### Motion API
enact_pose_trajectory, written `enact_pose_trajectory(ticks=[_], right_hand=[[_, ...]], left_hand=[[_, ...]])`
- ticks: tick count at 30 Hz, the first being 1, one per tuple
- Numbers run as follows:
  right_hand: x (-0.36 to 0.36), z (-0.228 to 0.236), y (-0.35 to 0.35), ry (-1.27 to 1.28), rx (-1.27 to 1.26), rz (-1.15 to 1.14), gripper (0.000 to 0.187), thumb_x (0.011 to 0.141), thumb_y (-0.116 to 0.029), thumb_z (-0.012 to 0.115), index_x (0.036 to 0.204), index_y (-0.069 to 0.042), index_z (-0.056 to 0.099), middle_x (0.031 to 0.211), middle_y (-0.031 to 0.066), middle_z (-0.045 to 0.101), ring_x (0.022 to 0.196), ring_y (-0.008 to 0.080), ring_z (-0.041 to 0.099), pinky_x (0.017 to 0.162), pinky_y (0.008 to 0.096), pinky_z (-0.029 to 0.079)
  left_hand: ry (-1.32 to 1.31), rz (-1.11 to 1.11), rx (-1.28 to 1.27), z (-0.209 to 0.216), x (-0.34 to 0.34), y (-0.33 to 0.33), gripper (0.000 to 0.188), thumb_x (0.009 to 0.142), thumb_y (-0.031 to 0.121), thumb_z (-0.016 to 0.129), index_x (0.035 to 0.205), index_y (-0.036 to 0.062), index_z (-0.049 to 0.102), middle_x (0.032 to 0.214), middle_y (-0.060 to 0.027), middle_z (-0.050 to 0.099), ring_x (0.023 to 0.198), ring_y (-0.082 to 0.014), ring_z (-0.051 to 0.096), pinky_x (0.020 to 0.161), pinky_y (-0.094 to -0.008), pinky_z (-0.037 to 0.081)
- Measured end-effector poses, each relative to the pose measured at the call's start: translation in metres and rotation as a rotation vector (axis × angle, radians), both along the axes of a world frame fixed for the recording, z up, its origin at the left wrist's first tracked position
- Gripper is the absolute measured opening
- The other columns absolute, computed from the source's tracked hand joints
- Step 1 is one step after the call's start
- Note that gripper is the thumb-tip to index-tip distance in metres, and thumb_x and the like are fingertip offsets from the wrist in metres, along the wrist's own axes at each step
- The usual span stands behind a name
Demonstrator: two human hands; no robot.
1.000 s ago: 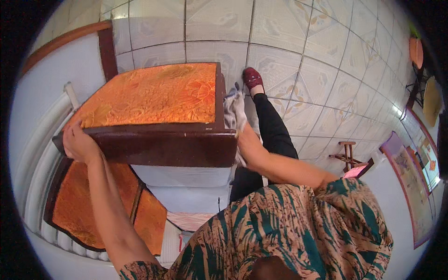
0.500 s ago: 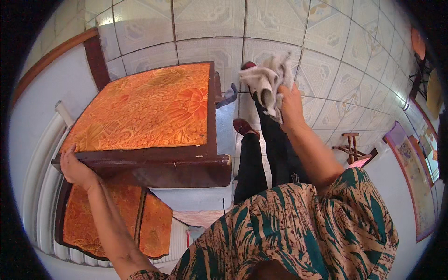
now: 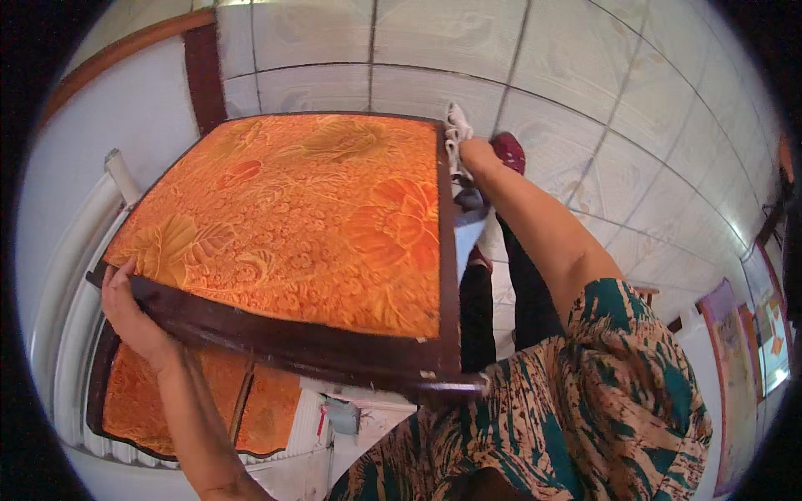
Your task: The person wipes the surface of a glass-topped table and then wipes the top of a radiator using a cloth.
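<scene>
A dark wooden piece of furniture, like a chair seat, has a large orange floral fabric panel (image 3: 284, 225) facing up. My left hand (image 3: 129, 309) grips the near left corner of its wooden frame (image 3: 276, 342), fingertips over the edge of the fabric. My right hand (image 3: 480, 156) is closed on a crumpled whitish cloth (image 3: 455, 134) at the far right corner of the frame, where the cloth hangs along the side. Beside it, below the frame's right edge, a grey-blue thing (image 3: 469, 199) partly shows. Below my left forearm lies a second, divided orange panel (image 3: 167, 388) in dark wood.
A white radiator (image 3: 71, 334) runs along the wall at the left. Pale patterned tiles (image 3: 451, 42) cover the floor. My feet, one in a dark red shoe (image 3: 508, 152), stand right of the furniture. A small grey thing (image 3: 342, 415) lies near my body.
My right hand has moved with the cloth from out over the floor to the frame's right side. The upholstered panel fills more of the view. My left hand keeps its corner.
</scene>
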State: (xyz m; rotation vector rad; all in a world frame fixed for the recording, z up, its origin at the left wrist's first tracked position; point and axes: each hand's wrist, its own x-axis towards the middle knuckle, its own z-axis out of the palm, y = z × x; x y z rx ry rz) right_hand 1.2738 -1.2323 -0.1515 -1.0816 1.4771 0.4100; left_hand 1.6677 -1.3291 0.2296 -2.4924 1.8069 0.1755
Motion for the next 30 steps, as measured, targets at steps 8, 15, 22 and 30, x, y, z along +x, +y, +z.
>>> enact_pose_trajectory(ticks=[8, 15, 22, 30], right_hand=[[-0.002, -0.017, 0.021, -0.074, 0.268, -1.058, 0.034, 0.085, -0.025, 0.049, 0.09, 0.004, 0.066, 0.081, 0.0176, 0.067, 0.075, 0.0306, 0.066, 0.064, 0.0437, 0.049], [-0.049, 0.123, -0.023, -0.531, 0.533, -1.111, 0.022, 0.089, -0.021, 0.052, 0.099, -0.005, 0.063, 0.083, 0.0078, 0.065, 0.067, 0.0189, 0.062, 0.058, 0.033, 0.051], [-0.018, 0.26, -0.054, -0.707, -0.485, -0.814, 0.038, 0.083, -0.008, 0.051, 0.118, 0.003, 0.055, 0.109, 0.0136, 0.062, 0.09, 0.0239, 0.063, 0.079, 0.036, 0.052], [-0.029, 0.245, -0.016, -0.324, -1.342, 0.728, 0.068, 0.059, -0.004, 0.069, 0.124, -0.02, 0.059, 0.133, 0.011, 0.049, 0.094, 0.0296, 0.057, 0.08, 0.0381, 0.049]], left_hand=[[0.045, 0.019, -0.004, 0.011, -0.009, -0.007, 0.043, 0.099, 0.031, 0.038, 0.108, -0.0005, 0.065, 0.124, -0.0164, 0.056, 0.123, -0.0258, 0.045, 0.107, -0.0366, 0.028], [-0.469, -0.18, 0.062, -0.022, 0.024, 0.002, 0.031, 0.091, 0.026, 0.042, 0.105, 0.0199, 0.069, 0.114, -0.0027, 0.064, 0.118, -0.0217, 0.051, 0.102, -0.038, 0.034], [0.125, 0.187, -0.459, -0.13, 0.025, 0.03, 0.04, 0.082, 0.039, 0.065, 0.111, 0.0103, 0.064, 0.131, -0.0074, 0.052, 0.124, -0.029, 0.043, 0.109, -0.0404, 0.027], [0.923, 0.554, -0.337, -0.155, -0.147, 0.242, 0.035, 0.093, 0.02, 0.055, 0.125, 0.0072, 0.055, 0.125, -0.0106, 0.056, 0.117, -0.0247, 0.051, 0.099, -0.0378, 0.039]])
